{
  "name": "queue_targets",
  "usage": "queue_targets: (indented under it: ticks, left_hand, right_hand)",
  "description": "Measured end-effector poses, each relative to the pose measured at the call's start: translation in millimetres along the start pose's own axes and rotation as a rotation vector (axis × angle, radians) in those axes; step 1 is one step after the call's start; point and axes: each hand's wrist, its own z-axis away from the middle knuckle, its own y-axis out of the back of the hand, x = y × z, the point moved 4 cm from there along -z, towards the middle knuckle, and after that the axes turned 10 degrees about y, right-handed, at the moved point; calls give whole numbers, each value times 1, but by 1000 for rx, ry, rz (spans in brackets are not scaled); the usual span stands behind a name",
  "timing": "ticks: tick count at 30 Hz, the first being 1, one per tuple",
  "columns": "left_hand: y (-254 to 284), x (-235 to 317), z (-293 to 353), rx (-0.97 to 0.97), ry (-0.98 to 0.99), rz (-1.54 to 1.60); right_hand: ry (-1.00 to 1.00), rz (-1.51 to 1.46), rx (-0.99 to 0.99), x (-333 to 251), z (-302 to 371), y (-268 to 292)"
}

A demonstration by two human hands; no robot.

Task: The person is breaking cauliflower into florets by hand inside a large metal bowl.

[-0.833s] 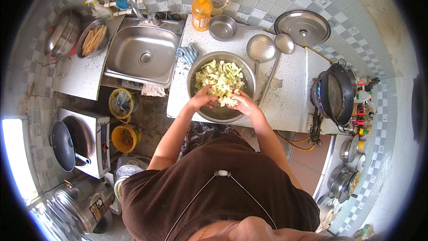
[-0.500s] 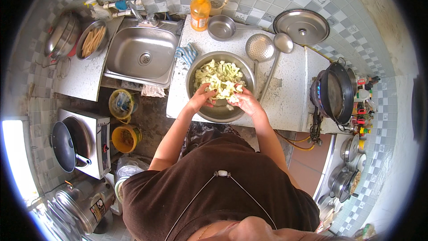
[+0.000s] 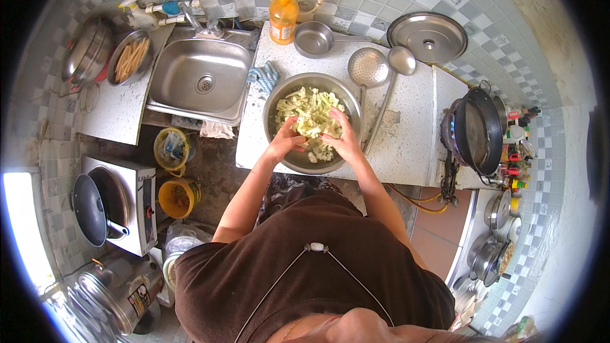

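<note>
At the pale counter (image 3: 406,146), just right of the sink (image 3: 197,67), stands facing a wide metal bowl (image 3: 353,111) with a loose heap of cut cauliflower (image 3: 311,111) inside, cream-coloured with green-tinged stems, piled mostly toward the middle, with a few small pieces low on the near side; has both hands down inside the rim, on the near half of the bowl; curves the left hand (image 3: 286,143) at the left of the heap, fingers half bent and parted from the thumb, tips against the cauliflower; spreads the right hand (image 3: 345,138) wider at the right of the heap, fingers stretched toward the far rim, thumb pointing across to the left; touches the pieces from both sides, but cannot tell of any one pinched beneath the fingertips.

Just left of the bowl, near the sink, has a crumpled blue-and-white cloth (image 3: 264,78); to the right, a metal skimmer (image 3: 368,67) and a long-handled ladle (image 3: 402,60), side by side, handles slanting toward the near edge; farther back, an orange soap bottle (image 3: 283,16) beside a small metal pan (image 3: 314,39), and a round metal lid (image 3: 427,37) by the tiled wall; toward the right end, a large black wok (image 3: 481,133).

Past the sink on the left, has a metal dish (image 3: 146,68) of pale sticks (image 3: 132,59); below, on the floor, two yellow buckets (image 3: 178,198), and farther left, a dark frying pan (image 3: 90,209) with a pale handle.
</note>
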Motion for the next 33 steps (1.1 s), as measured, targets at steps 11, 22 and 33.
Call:
queue_targets:
  ticks: [11, 22, 33]
  left_hand:
    - [-10, 18, 11, 380, -299, -766]
    - [-28, 39, 12, 139, -372, -901]
    - [-2, 55, 18, 671, -648, -1041]
  right_hand:
    - [-4, 315, -46, -2, -10, -11]
    - [196, 725, -351, -38, -15, -22]
    - [60, 808, -75, -8, -19, 10]
